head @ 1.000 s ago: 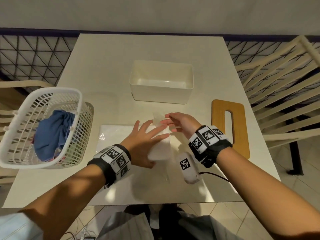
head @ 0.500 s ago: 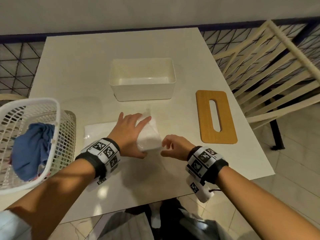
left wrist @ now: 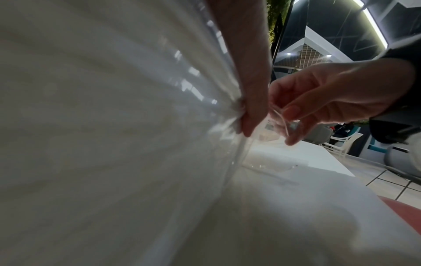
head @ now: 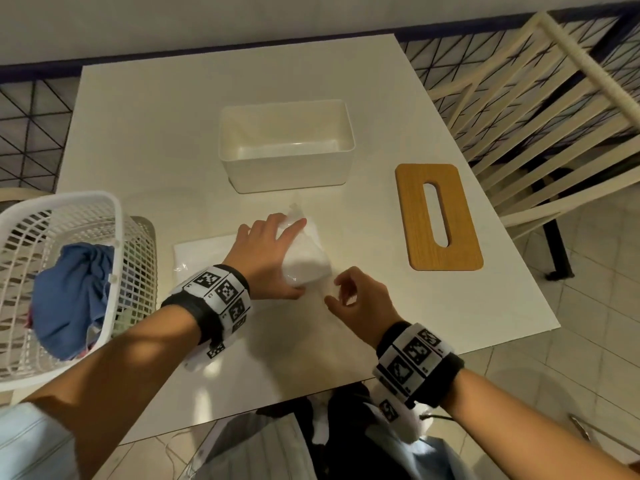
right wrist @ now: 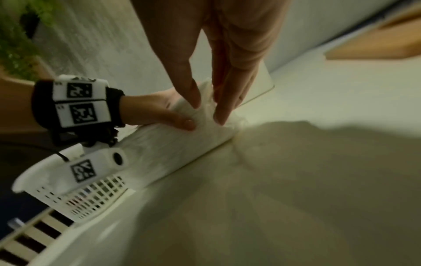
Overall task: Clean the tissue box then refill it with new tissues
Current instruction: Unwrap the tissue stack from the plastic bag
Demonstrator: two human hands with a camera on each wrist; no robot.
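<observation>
Over the last second the right hand (head: 360, 299) has come back from the far end of the pack of tissues to its near end, while the left hand (head: 266, 258) stays pressed on top. On the pale rectangular table (head: 156, 133) the open white plastic tissue box (head: 287, 147) stands uncovered and looks empty inside, so the cleaning seems done; the white lattice basket (head: 69, 271) at the left edge holds a crumpled blue cloth (head: 72, 299), perhaps the wiper. The flat wooden lid with its long slot (head: 438, 216) lies to the right, well apart from the box. Just in front of the box, the white pack of tissues in clear plastic wrap (head: 304, 261) is still closed: the left hand holds it down with fingers spread and the thumb tucked against its near side, and the right hand's thumb and fingertips pinch a fold of the clear wrap (left wrist: 282, 118). Unwrapping, filling and lidding remain. No brand or writing is readable; only square black-and-white code markers on both wristbands (head: 221, 292).
</observation>
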